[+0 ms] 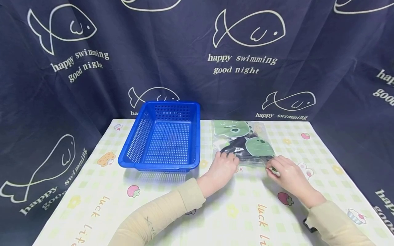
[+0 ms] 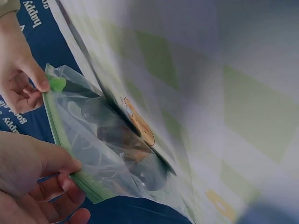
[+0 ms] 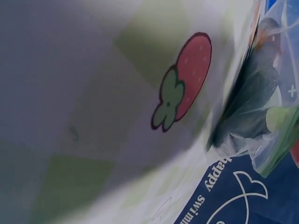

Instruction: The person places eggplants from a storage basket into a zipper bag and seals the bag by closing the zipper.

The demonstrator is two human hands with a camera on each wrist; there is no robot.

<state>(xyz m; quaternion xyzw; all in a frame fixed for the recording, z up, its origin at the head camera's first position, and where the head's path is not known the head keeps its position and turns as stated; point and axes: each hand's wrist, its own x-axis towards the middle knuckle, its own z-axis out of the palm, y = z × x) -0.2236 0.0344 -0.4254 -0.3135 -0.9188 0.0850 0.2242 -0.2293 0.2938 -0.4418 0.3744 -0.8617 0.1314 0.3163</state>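
Observation:
A clear zip bag (image 1: 260, 147) with green cartoon prints lies on the table, right of the basket. Something dark shows through its plastic, of a kind I cannot tell. My left hand (image 1: 222, 169) pinches the near edge of the bag at its left part. At the right near corner, my right hand (image 1: 287, 172) pinches the same edge. In the left wrist view, the thumb and fingers of my left hand (image 2: 39, 182) hold the green zip strip (image 2: 56, 123), while my right hand (image 2: 21, 79) grips its other end beside a bright green slider (image 2: 57, 84).
A blue perforated basket (image 1: 197, 136) stands to the left of the bag, with nothing in it. Checked cloth (image 1: 234, 222) with cartoon prints covers the table. Behind the table hangs a dark blue curtain (image 1: 184, 61) with fish outlines.

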